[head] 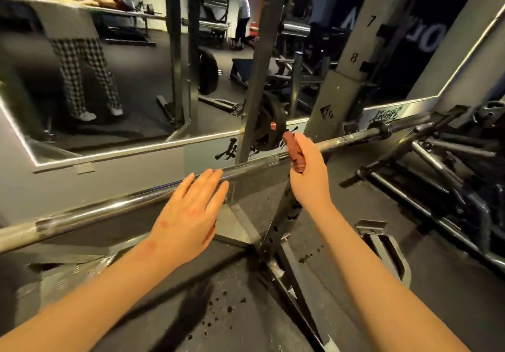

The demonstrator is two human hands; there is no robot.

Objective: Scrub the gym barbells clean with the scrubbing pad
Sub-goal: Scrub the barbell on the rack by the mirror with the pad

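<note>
Barbell [109, 207], steel with a dull sheen, runs off the left edge. The right hand [308, 171] hides its middle, gripping a crumpled reddish-brown scrubbing pad [295, 153] there. The left hand [188, 215] lies flat, fingers straight.

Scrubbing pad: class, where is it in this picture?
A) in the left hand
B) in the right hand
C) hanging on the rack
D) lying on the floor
B: the right hand grips the reddish scrubbing pad near the barbell; the left hand is open, holding nothing.
</note>
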